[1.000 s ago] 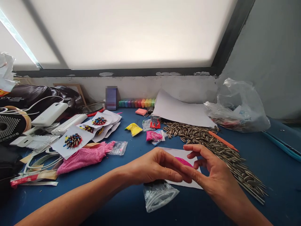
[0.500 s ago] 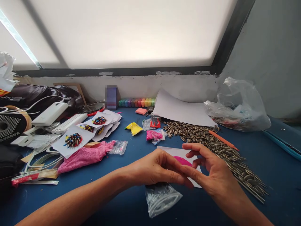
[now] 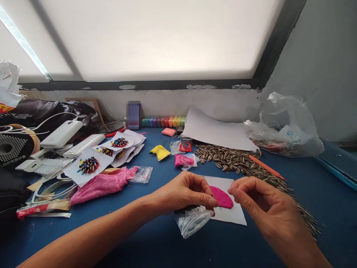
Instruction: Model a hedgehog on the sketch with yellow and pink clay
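Note:
My left hand (image 3: 189,191) is closed around a clear plastic bag (image 3: 193,222) with black clay (image 3: 186,209) in it; the bag hangs below my fingers. To its right, my right hand (image 3: 258,199) has thumb and forefinger pinched together. Anything between those fingertips is too small to make out. Between and behind both hands lies a white paper card (image 3: 232,216) bearing a flat magenta clay shape (image 3: 221,197), partly covered by my left hand. Striped sunflower seeds (image 3: 223,158) are spread beyond the card, some hidden behind my right hand.
Yellow (image 3: 160,152), pink (image 3: 184,160) and red clay packets (image 3: 185,144) lie ahead. An orange stick-like tool (image 3: 267,167) rests on the seeds. At left are seed-studded cards (image 3: 88,166), a pink towel (image 3: 103,186) and white power banks (image 3: 61,134). A plastic bag (image 3: 290,130) stands back right.
My hands have moved apart, the right one to the right with its fingers now pinched. The left hand still holds the bag, and more of the magenta shape shows.

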{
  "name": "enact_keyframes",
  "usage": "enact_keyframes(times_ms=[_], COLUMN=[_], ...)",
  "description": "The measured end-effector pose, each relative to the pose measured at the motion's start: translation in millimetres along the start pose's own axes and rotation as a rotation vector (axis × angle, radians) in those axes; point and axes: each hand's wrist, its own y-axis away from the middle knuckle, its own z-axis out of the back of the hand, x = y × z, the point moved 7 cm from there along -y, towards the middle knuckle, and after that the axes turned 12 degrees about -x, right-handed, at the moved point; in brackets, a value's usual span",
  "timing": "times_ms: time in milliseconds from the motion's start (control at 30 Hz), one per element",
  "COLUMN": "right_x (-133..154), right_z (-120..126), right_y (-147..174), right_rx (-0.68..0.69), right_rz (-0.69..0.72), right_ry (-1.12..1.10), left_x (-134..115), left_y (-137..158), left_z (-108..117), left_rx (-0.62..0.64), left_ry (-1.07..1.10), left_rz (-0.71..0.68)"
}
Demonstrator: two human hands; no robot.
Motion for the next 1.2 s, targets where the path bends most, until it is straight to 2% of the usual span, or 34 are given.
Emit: enact_keyframes(times_ms=[100, 267, 433, 567, 833, 933, 1033, 1133, 1200], right_x=[3.0, 8.9, 5.1, 2.3, 9.2, 8.8, 7.7, 6.4, 5.1], right_z=[-4.2, -12.5, -18.5, -21.5, -17.6, -9.3, -5.8, -8.2, -11.3], right_y=[4.0, 9.0, 11.0, 11.4, 11.2, 14.2, 24.0, 35.5, 41.3], right_rx=[0.018, 0.110, 0.230, 0.251, 0.187, 0.109, 0.051, 0.017, 0.014], right_rz=[0.026, 0.138, 0.112, 0.096, 0.210, 0.319, 0.481, 0.620, 0.677], right_ry=[0.009, -0.016, -0.069, -0.070, -0.013, 0.106, 0.290, 0.430, 0.468], left_x=[-4.0, -7.5, -3.3, -3.1, -12.0, -15.9, -14.5, -5.6, -0.3], left_y=[0.6, 5.7, 6.4, 6.6, 14.0, 10.0, 6.3, 6.7, 7.8], left_z=[0.5, -3.3, -1.0, -0.1, -6.0, 0.7, 8.7, 3.4, -3.1], left_rx=[-0.006, 0.123, 0.162, 0.170, 0.238, 0.119, -0.048, -0.045, -0.004], left_ry=[-0.033, -0.222, -0.308, -0.307, -0.398, -0.551, -0.859, -1.119, -1.191], left_rz=[-0.031, -0.145, -0.138, -0.123, -0.158, -0.210, -0.257, -0.266, -0.276])
